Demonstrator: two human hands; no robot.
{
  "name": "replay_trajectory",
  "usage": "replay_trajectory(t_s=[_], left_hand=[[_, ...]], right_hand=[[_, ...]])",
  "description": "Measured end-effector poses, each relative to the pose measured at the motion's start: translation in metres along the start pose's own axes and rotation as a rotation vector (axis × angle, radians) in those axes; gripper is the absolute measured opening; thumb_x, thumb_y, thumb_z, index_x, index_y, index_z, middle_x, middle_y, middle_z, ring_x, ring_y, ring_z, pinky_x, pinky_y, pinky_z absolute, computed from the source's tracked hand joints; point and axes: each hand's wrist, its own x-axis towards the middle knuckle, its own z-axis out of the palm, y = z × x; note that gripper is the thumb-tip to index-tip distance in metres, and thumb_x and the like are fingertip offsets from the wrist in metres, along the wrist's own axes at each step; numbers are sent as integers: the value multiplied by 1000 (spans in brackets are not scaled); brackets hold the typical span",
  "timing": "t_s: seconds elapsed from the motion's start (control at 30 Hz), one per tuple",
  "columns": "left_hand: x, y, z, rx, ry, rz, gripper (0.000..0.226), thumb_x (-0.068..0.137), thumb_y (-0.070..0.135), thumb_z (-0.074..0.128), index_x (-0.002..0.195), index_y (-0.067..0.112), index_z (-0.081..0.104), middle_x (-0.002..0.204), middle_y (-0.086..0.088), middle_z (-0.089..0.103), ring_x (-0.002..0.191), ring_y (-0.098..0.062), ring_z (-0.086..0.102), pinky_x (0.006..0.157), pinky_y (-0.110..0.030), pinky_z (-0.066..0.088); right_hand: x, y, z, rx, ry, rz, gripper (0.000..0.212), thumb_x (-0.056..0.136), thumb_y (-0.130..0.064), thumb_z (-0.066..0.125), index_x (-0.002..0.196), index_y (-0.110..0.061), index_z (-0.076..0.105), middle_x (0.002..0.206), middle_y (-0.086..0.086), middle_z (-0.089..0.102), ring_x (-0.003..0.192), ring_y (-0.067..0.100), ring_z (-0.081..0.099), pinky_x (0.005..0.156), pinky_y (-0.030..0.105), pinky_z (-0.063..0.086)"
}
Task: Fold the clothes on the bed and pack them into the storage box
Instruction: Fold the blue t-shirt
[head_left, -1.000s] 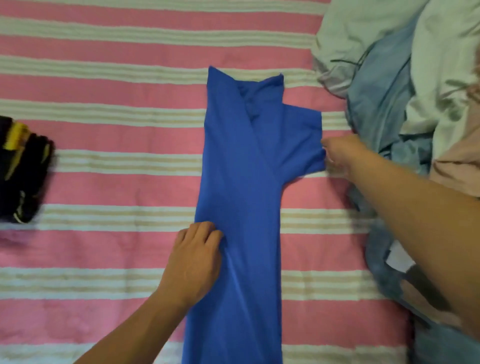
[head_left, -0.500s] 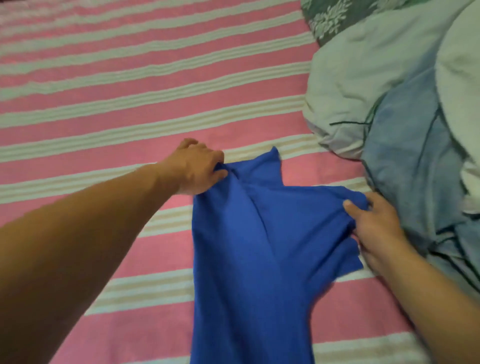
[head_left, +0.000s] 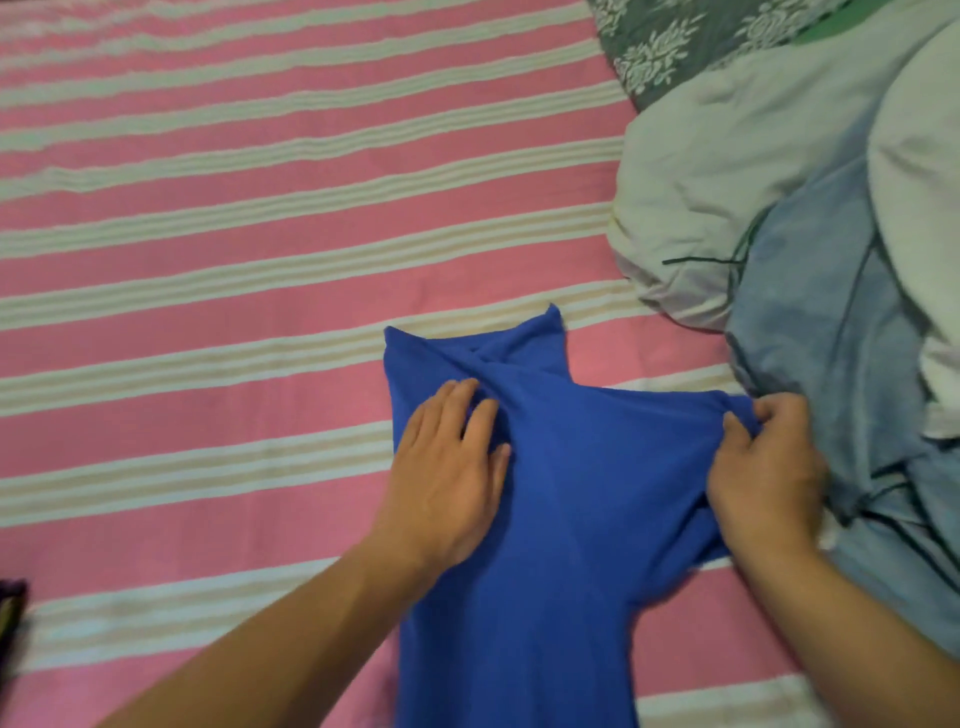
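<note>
Lay lengthwise on the pink-and-cream striped bed (head_left: 260, 291): a blue shirt (head_left: 571, 499), partly folded, body running from the bottom edge of the view up to a collar end pointing away. Pressed flat on the shirt's left portion, just below the collar: the left hand (head_left: 447, 478), fingers straight and spread, palm down on the cloth, gripping nothing. Pinched at the shirt's right side: the sleeve end, held by the right hand (head_left: 763, 473), thumb on top and fingers curled round the bunched blue fabric. Stretched between the two hands, a taut band of cloth, with creases fanning from the right-hand grip toward the collar. Sat to the right of both the shirt and the right hand, touching the sleeve end: a heap of other clothes (head_left: 831, 332), pale blue fabric nearest, whitish-grey cloth above and behind it. Showed at the top right, beyond the heap: a dark green cloth with a white floral print (head_left: 675, 47). Peeked in at the far left edge, low down and well apart from the shirt: a sliver of something dark (head_left: 10, 618), too cropped to identify.
</note>
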Motion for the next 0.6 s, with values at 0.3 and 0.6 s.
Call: replay_trajectory(t_s=[0.3,0.6], left_hand=[[38,-14,10,137,-469,-149,68,93,75,4,153,52,-18,166,2,-27,152,-34,-25,124,-52,-11],[37,11,-39,-355,-307,-352,52,101,43,48,152,39,39,164,-2,27,149,-21,26,118,-38,29]], right_hand=[[-16,15,-20,272,-316,197,40,78,-48,77,102,-18,72,94,-4,77,88,19,73,87,46,58],[-29,-40,-38,-283,-374,-176,18,96,-24,61,87,-8,58,100,22,66,96,41,61,71,37,35]])
